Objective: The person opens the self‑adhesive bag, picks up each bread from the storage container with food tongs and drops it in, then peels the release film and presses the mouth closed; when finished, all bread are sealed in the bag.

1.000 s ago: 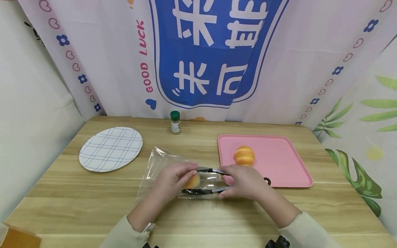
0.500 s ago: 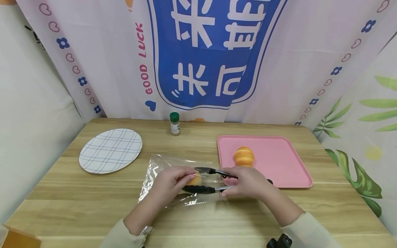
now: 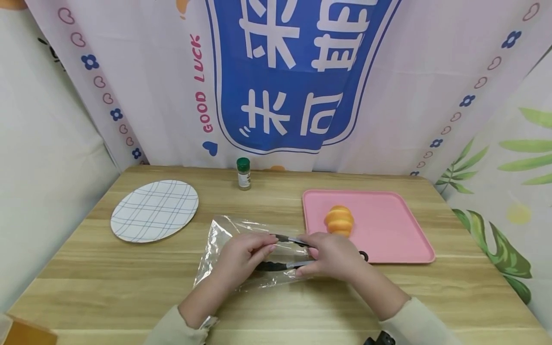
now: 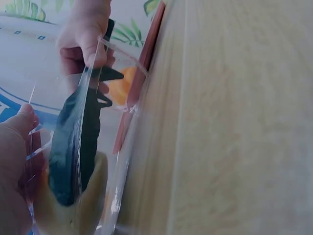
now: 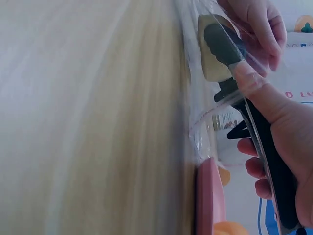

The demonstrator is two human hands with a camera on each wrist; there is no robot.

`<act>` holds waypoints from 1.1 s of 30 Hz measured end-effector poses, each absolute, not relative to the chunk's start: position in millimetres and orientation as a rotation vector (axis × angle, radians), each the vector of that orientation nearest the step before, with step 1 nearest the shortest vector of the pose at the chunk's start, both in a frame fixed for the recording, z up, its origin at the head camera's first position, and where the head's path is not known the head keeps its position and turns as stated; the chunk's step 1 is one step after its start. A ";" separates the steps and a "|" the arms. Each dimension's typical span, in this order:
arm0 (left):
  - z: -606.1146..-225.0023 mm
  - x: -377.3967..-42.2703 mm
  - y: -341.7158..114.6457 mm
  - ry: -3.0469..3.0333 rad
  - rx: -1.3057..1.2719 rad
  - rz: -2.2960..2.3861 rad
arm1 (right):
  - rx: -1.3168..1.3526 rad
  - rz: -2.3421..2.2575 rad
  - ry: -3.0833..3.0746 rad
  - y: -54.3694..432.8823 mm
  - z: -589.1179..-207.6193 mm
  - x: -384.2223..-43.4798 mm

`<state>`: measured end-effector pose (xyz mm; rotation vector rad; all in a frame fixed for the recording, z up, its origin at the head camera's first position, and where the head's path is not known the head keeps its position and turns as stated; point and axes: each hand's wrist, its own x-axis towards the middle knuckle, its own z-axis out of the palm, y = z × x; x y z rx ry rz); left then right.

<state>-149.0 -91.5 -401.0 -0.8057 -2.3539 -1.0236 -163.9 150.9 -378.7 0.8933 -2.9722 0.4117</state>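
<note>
My right hand [image 3: 334, 254] grips a pair of black and silver tongs [image 3: 273, 266], whose arms stand apart and reach left into a clear plastic bag [image 3: 217, 242]. With thumb and fingers, my left hand [image 3: 245, 251] pinches the bag's film beside the far tong arm. A pale bread roll [image 5: 211, 61] lies inside the bag at the tong heads, seen in the right wrist view; in the head view my left hand hides it. The left wrist view shows the dark tong heads [image 4: 73, 142] behind the film, over the roll.
A pink tray [image 3: 384, 225] at right carries a ridged bread roll [image 3: 339, 220], close to my right hand. At left lies a checked white plate [image 3: 155, 211]. A green-capped spice jar [image 3: 244, 175] stands near the back edge. An orange-brown box [image 3: 32, 330] shows at the lower left.
My right hand and the tongs have shifted slightly left. The roll in the bag, visible between the tong arms earlier, is now hidden in the head view. My left hand keeps its pinch.
</note>
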 end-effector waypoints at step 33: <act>-393.7 -145.7 -85.0 -2.377 -0.801 -0.949 | 0.929 0.439 -2.849 137.1 -393.6 -161.3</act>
